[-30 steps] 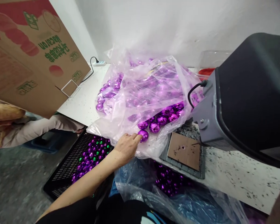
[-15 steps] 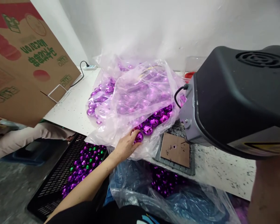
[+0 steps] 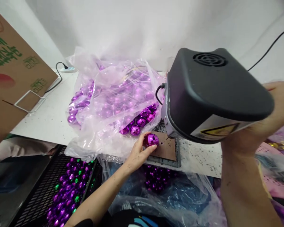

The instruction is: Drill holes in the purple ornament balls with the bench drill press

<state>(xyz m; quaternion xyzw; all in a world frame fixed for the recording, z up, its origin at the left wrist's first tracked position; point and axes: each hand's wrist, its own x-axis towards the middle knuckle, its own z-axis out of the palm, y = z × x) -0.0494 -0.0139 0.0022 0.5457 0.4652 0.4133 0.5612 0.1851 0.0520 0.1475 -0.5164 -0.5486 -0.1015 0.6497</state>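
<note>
Purple ball (image 3: pixel 153 139) over brown board (image 3: pixel 167 153), left hand's (image 3: pixel 138 153) thumb and fingers clamped on it, covering its left side; at 2 o'clock black machine (image 3: pixel 210 94) hides right hand's (image 3: pixel 280 102) fingers, grip cannot be told; at 10 plastic bag (image 3: pixel 94 135) veils more balls (image 3: pixel 135 130); at 9 carton (image 3: pixel 19 91), cut off

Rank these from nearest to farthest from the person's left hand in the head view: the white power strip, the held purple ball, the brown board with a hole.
1. Purple ball: between the thumb and fingers of the left hand.
2. Brown board: just right of that hand.
3. Power strip: far left, at the back near the wall.
</note>
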